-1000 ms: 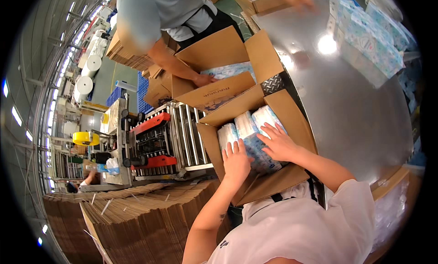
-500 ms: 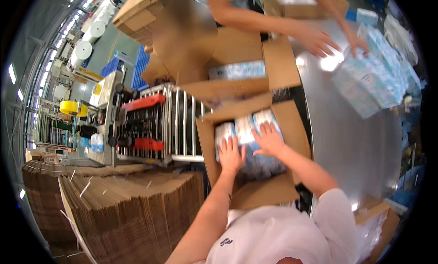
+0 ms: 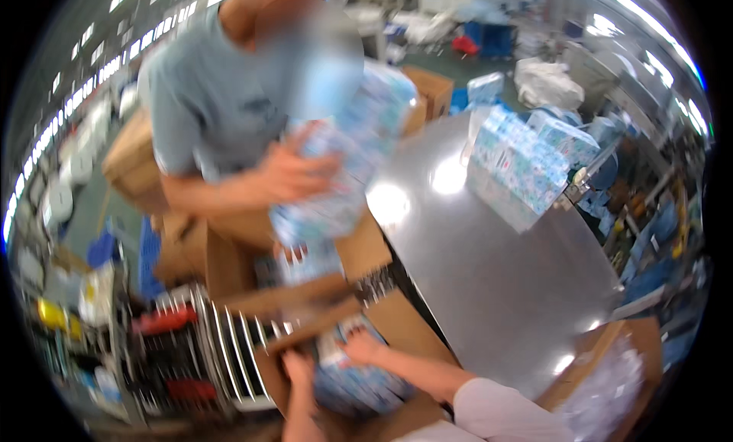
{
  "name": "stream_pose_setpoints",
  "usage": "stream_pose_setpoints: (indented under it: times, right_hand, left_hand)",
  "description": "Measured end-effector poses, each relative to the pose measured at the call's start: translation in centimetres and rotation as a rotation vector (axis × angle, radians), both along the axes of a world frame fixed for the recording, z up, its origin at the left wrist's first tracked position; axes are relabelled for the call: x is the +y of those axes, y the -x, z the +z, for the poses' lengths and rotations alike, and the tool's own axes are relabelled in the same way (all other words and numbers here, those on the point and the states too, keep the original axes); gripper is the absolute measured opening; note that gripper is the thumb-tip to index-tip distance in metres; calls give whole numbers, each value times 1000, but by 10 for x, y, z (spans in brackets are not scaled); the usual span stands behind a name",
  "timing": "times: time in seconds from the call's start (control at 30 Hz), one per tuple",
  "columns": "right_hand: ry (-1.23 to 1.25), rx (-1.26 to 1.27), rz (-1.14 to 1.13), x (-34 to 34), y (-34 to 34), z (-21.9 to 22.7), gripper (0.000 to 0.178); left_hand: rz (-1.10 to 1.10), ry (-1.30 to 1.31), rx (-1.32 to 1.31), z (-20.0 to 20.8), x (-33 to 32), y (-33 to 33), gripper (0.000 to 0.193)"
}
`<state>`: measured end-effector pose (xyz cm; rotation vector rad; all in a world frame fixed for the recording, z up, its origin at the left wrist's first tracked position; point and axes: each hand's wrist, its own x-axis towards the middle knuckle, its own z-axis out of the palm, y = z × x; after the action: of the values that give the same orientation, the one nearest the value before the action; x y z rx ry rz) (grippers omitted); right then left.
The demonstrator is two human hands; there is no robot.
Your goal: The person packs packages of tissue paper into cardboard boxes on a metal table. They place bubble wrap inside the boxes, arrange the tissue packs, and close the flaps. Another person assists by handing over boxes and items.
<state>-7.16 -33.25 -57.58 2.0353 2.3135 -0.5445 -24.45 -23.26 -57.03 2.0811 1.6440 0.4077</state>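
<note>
Both my hands are inside an open brown carton [image 3: 408, 331] that holds blue-and-white printed packs [image 3: 359, 388]. My left hand [image 3: 299, 368] is low at the carton's left side, against the packs and near the wall. Its fingers look loosely bent and apart, though somewhat blurred. My right hand [image 3: 363, 346] rests on top of the packs with its fingers spread. Neither hand appears to grip a pack. Under my forearms, part of the packs is hidden.
Across from me, a person in a grey shirt [image 3: 229, 98] holds blurred blue printed packs [image 3: 347, 148] over a second open carton [image 3: 305, 297]. On the right stands a metal table [image 3: 489, 274] with more packs [image 3: 519, 163]. A roller conveyor [image 3: 237, 358] runs at left. A carton of clear plastic [image 3: 603, 385] sits lower right.
My view has swung up and to the right. My hands stay in the carton, the left lower along its side. The other person has lifted packs from the table to above the second carton.
</note>
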Motion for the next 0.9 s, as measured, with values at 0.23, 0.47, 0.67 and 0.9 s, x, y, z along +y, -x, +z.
stream_pose_setpoints:
  times: [0.23, 0.47, 0.67, 0.9]
  right_hand:
    - [-224, 50, -189, -45, -14, 10, 67]
    - [-165, 37, -187, -42, -8, 17, 59]
    - [-176, -4, -181, -47, -4, 10, 57]
    - [-81, 81, -212, -46, -12, 38, 58]
  left_hand:
    - [-137, 154, 609, 17, 5, -37, 26]
    - [-68, 199, 583, 20, 1, -37, 29]
    - [-77, 122, 563, 23, -10, -11, 25]
    - [-97, 9, 330, 86, -56, 16, 17]
